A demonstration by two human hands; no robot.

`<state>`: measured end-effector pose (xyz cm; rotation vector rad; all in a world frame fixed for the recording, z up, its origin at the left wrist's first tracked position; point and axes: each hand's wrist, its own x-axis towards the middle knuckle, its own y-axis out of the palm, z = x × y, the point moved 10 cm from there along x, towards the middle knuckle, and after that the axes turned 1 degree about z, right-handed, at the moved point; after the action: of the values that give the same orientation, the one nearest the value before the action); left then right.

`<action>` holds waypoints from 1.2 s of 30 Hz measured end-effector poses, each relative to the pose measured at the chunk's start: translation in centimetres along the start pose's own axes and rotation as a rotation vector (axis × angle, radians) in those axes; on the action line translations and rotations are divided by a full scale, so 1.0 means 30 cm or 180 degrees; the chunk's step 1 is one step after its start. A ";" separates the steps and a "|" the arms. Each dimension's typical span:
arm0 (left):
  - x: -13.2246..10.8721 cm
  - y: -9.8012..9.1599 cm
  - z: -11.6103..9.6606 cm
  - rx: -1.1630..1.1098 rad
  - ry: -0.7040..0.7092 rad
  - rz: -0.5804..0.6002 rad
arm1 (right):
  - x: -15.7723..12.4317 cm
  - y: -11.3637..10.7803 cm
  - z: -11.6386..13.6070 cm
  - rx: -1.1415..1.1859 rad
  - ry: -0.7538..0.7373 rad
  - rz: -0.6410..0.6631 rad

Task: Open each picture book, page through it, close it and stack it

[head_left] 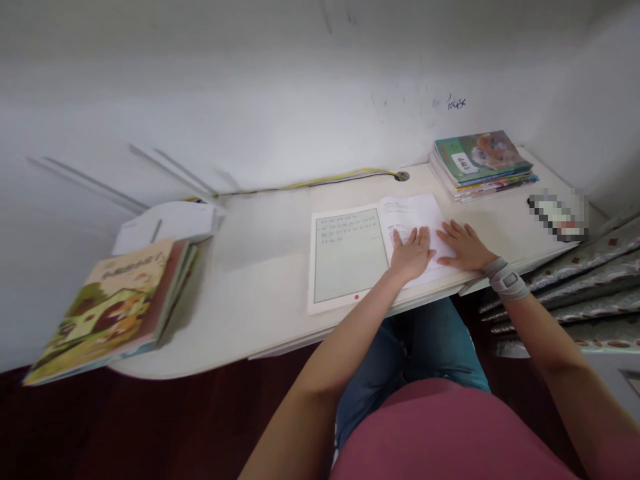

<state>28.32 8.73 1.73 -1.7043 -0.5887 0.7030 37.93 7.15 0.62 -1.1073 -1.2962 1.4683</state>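
Observation:
An open booklet (350, 257) lies on the white desk, its left page pale green with rows of small print at the top. Its right page (413, 207) is white with printed text. My left hand (411, 253) rests flat on the right page, fingers spread, covering some of the print. Close beside it, my right hand (463, 245) lies with fingers spread at the right edge of that page. A grey wristband (509, 280) is around my right wrist. Neither hand grips anything.
A stack of books (483, 160) stands at the back right, near a blurred-out phone-like object (559, 215). More books (110, 300) lean at the left by a white object (165, 227). A yellow cable (320, 179) runs along the wall into a desk hole. Grey curtains (590, 287) hang at right.

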 end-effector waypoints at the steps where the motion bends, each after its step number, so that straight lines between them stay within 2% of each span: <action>1: -0.001 -0.002 -0.011 -0.0008 0.0073 -0.0017 | 0.000 -0.001 -0.002 0.0004 -0.0002 -0.0030; 5: -0.048 -0.054 -0.019 -0.0047 0.0234 -0.0331 | -0.018 -0.023 0.004 0.0073 0.0042 -0.0284; 8: -0.113 -0.086 0.069 0.0030 -0.0309 -0.0538 | -0.047 -0.032 0.032 0.0118 0.0083 -0.0411; 11: -0.148 -0.051 0.136 0.0031 -0.0644 -0.0358 | -0.068 -0.023 0.073 0.0161 0.0044 -0.0382; 14: -0.138 -0.012 0.124 0.0065 -0.0472 -0.0269 | -0.074 -0.018 0.097 0.0126 0.0028 -0.0312; 18: -0.118 0.008 0.096 0.0090 -0.0392 -0.0264 | -0.069 -0.017 0.111 0.0109 -0.0075 -0.0213; 26: -0.130 0.009 0.094 -0.0020 -0.0267 -0.0195 | -0.070 -0.009 0.109 0.0126 -0.0198 -0.0138; 32: -0.130 0.003 0.099 0.0013 -0.0207 -0.0007 | -0.072 -0.007 0.115 0.0116 -0.0267 -0.0074; 36: -0.111 -0.008 0.076 0.0046 0.0035 0.0089 | -0.072 -0.005 0.115 0.0143 -0.0300 -0.0050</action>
<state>24.35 7.98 2.05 -1.7049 -0.5520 0.7157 35.10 4.28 1.16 -1.0070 -1.3272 1.5465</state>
